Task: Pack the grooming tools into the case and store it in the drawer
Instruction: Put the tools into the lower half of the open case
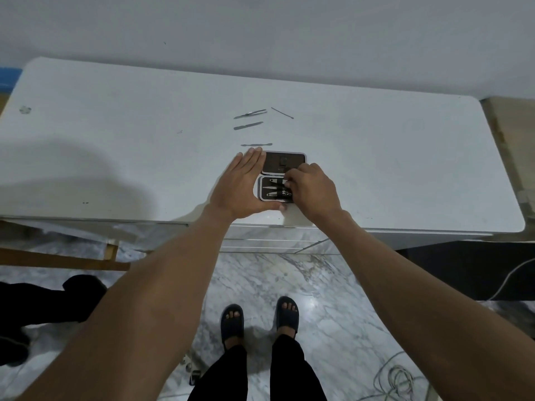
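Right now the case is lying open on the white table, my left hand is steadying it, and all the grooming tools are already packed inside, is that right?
Not quite. The head view shows the open case on the white table with the left hand steadying it, but not all tools are packed: tweezers, a thin probe, a nail file and another flat tool lie loose beyond it.

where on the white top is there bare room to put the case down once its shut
The white tabletop is bare right of the open black case, out to its rounded right edge, and left of the left hand. It is crowded behind the case: four loose metal tools lie there. The right hand covers the case's right side.
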Demonstrator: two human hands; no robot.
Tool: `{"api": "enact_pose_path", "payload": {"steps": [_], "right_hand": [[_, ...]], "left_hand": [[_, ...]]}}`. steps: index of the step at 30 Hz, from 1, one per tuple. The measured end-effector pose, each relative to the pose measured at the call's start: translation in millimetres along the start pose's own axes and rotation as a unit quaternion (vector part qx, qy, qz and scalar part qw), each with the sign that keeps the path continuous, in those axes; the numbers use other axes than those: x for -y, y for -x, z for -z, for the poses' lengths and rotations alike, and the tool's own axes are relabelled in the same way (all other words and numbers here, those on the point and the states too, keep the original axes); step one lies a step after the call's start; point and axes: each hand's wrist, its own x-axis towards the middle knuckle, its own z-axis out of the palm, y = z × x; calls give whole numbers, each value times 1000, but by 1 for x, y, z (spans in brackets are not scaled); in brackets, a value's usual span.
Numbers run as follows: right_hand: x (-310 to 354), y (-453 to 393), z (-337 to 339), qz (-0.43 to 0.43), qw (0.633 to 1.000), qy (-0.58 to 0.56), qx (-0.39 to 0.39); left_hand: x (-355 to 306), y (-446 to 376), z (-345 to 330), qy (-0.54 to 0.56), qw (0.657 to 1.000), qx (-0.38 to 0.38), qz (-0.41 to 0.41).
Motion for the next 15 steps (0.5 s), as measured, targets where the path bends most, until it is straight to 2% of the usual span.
{"api": "enact_pose_path", "payload": {"steps": [11,15], "right_hand": [[4,0,-3,2,999,1,-33],[4,-4,0,-5,1000,-11,-19]], "left_hand": [[1,0,-1,-5,1000,-5,-5],[2,0,-2,-6,1000,-4,-6]]}}
